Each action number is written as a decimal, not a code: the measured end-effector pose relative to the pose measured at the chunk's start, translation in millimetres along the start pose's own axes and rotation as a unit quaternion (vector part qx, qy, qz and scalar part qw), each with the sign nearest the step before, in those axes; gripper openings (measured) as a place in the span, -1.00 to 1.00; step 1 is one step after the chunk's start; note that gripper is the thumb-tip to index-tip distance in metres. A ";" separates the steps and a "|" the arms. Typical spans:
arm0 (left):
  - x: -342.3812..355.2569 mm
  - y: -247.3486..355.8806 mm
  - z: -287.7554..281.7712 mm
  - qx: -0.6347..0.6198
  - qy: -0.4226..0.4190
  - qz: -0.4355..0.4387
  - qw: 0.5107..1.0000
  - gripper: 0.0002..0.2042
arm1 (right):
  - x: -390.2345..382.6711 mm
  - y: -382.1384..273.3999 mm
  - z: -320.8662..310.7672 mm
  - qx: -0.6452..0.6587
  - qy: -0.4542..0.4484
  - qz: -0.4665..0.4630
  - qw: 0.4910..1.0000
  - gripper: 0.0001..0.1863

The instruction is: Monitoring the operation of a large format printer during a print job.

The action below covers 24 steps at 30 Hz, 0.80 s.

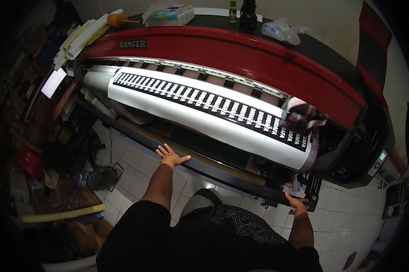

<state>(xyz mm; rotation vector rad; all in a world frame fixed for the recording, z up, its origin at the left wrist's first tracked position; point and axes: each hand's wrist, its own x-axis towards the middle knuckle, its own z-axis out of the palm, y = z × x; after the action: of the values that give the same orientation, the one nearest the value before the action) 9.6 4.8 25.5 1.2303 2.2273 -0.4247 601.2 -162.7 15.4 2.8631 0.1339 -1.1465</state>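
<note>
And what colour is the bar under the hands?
The bar looks black, best in the head view.

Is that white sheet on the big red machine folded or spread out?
Spread out: the white sheet lies across the red machine, its printed band showing lengthwise.

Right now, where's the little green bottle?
In the head view, the green bottle stands near the top edge, slightly right of centre, atop the red-and-black printer, just left of a tall black object.
</note>
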 end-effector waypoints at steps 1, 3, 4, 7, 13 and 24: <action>0.7 1.1 -2.0 -0.005 0.002 0.000 1.000 0.41 | -1.3 -2.1 -1.0 0.021 0.003 -0.001 1.000 0.65; 3.4 -2.1 -3.4 -0.007 0.005 0.000 1.000 0.43 | -10.3 -3.0 -1.9 0.036 0.006 -0.001 0.999 0.63; 3.6 -4.9 -3.3 -0.008 0.002 -0.004 1.000 0.44 | -15.0 -5.0 -2.3 0.035 0.009 0.001 0.999 0.62; -2.5 0.1 -8.3 -0.018 -0.003 -0.016 1.000 0.44 | -17.3 -2.7 -2.2 0.025 0.027 0.006 0.999 0.59; -10.5 0.2 -17.0 -0.032 -0.007 -0.013 0.999 0.44 | -4.8 13.1 10.6 0.046 0.067 -0.016 0.997 0.58; -26.5 -38.5 -11.4 -0.014 0.090 0.102 0.991 0.30 | -35.7 -2.3 56.4 0.005 0.198 -0.085 0.976 0.08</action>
<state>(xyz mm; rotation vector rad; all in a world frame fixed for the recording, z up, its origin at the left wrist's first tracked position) -15.3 -27.6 51.0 1.5157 2.2159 -0.2079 536.5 -167.2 -0.7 3.1008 0.3962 -0.5771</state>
